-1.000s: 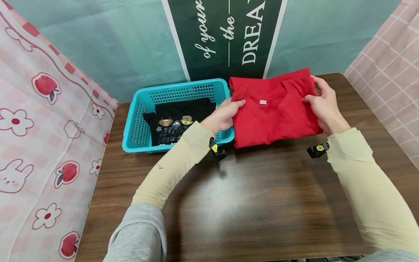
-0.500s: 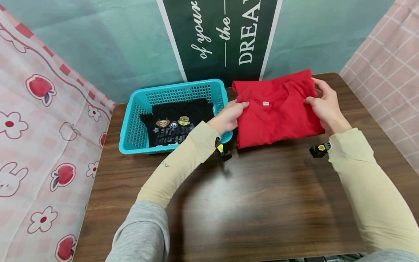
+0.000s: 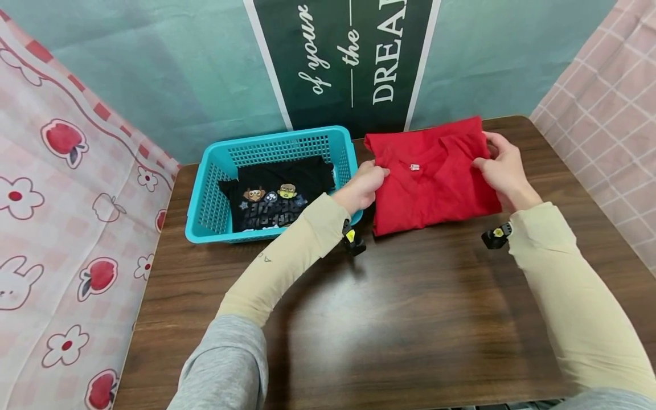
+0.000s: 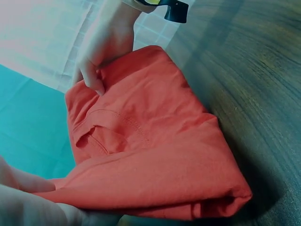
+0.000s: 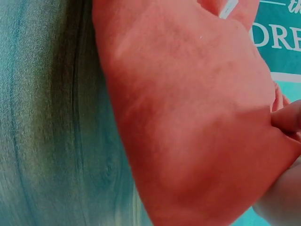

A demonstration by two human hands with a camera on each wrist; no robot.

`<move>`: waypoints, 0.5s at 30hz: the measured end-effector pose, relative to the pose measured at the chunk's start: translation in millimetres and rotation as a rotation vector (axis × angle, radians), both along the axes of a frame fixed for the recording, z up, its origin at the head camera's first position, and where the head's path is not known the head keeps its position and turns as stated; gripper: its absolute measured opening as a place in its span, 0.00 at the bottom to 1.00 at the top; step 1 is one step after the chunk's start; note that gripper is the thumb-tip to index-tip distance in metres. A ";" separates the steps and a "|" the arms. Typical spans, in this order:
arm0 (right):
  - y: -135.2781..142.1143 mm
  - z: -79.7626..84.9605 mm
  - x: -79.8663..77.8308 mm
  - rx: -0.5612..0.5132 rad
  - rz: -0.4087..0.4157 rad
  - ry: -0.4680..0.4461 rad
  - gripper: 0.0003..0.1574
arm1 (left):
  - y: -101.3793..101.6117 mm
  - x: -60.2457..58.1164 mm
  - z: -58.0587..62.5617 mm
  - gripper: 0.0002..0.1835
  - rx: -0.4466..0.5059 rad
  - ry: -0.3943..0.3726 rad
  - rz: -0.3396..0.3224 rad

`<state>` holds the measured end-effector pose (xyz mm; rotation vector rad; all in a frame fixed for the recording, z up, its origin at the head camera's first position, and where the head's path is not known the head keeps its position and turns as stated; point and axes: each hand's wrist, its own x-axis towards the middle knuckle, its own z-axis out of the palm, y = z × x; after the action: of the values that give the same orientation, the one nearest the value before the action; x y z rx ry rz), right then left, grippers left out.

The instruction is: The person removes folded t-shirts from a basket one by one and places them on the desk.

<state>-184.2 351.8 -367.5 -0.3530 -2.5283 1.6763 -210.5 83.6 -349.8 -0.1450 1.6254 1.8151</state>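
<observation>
A folded red shirt (image 3: 435, 185), its neckline and white label facing up, is at the back right of the table. By its left edge my left hand (image 3: 366, 183) grips it, thumb on top and fingers beneath. On the opposite edge my right hand (image 3: 504, 169) pinches the cloth between thumb and fingers. The left wrist view shows the layered fold of the red shirt (image 4: 160, 141) close to the tabletop. In the right wrist view, the right thumb presses into the red cloth (image 5: 197, 117). Whether the shirt's underside touches the table cannot be told.
Just left of the shirt stands a turquoise basket (image 3: 202, 196) with a folded black printed shirt (image 3: 279, 196) inside. The brown wooden table (image 3: 389, 330) extends toward the front. A teal backdrop (image 3: 169, 74) hangs behind, and a patterned curtain (image 3: 61, 228) borders the left.
The red shirt has come down slightly, its back edge now lower in the head view. Both hands keep hold of it. The basket and black shirt stay put; the head view has shifted a little.
</observation>
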 end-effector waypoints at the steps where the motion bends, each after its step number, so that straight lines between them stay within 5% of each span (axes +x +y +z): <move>1: 0.1 -0.5 -0.1 0.014 -0.003 -0.001 0.33 | 0.4 0.2 -0.1 0.20 -0.002 0.005 0.000; 15: 3.7 -1.5 -2.7 0.063 -0.064 -0.011 0.20 | 2.8 -1.3 -4.0 0.19 -0.019 0.061 -0.017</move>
<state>-187.0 355.5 -369.0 -0.4346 -2.5423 1.5724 -211.9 86.4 -353.8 -0.0850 1.6808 1.8078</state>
